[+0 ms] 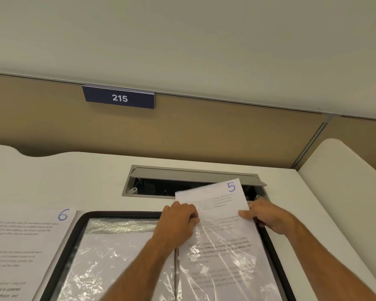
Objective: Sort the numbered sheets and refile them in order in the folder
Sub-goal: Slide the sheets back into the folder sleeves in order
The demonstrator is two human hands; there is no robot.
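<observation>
From the head view, an open folder (83, 220) with a dark rim lay flat on the pale desk (59, 177), its clear plastic sleeves crinkled and catching the light. Sheet 5 (221, 216), white with blocks of printed text and a blue handwritten 5 at its top right corner, stood partway inside the right-hand sleeve (232, 268), its upper part sticking out past the folder's top edge and overlapping the grey cable tray (161, 181) set in the desk. The left hand (178, 220) had its fingers curled over the sheet's left edge at the sleeve's mouth, though whether they pinched paper or plastic was hard to tell. The right hand (263, 213) pinched the sheet's right edge, thumb on top. Sheet 6 (24, 246), marked the same way in blue, lay flat on the desk just left of the folder. A dark plate reading 215 (119, 97) hung on the tan partition behind.
</observation>
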